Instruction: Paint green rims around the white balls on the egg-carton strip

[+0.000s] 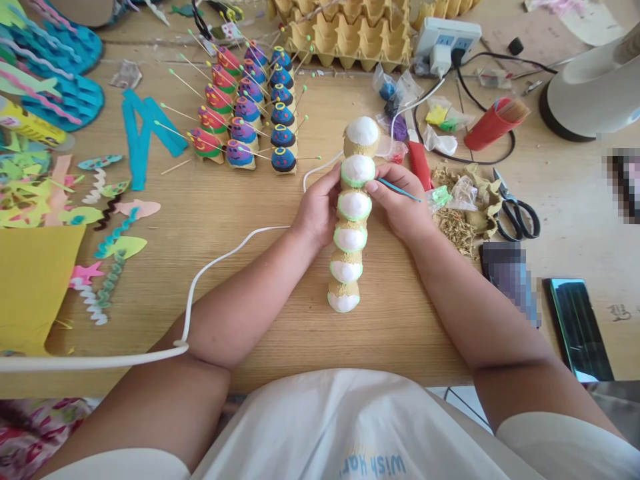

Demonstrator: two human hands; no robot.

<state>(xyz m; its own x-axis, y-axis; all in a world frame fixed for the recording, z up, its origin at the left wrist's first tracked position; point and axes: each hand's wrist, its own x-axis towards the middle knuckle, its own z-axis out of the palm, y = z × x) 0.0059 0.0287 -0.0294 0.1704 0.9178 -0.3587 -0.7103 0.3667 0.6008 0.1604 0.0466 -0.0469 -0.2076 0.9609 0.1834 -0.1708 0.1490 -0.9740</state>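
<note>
A strip of egg-carton bumps [351, 239] with white clay caps lies lengthwise between my hands. Light green rims edge most of the caps; the farthest cap shows none. My left hand [320, 207] grips the strip's left side near the second cap from the far end. On the other side, my right hand [403, 200] holds a thin blue tool [400, 190] between thumb and fingers, its fingertips against the strip beside that same cap.
Painted carton strips with pins [243, 110] stand at the back left. Paper cutouts cover the far left. A white cable crosses my left arm. Scissors [517, 212], phone [579, 330], red cup [493, 125] and power strip [447, 40] are on the right.
</note>
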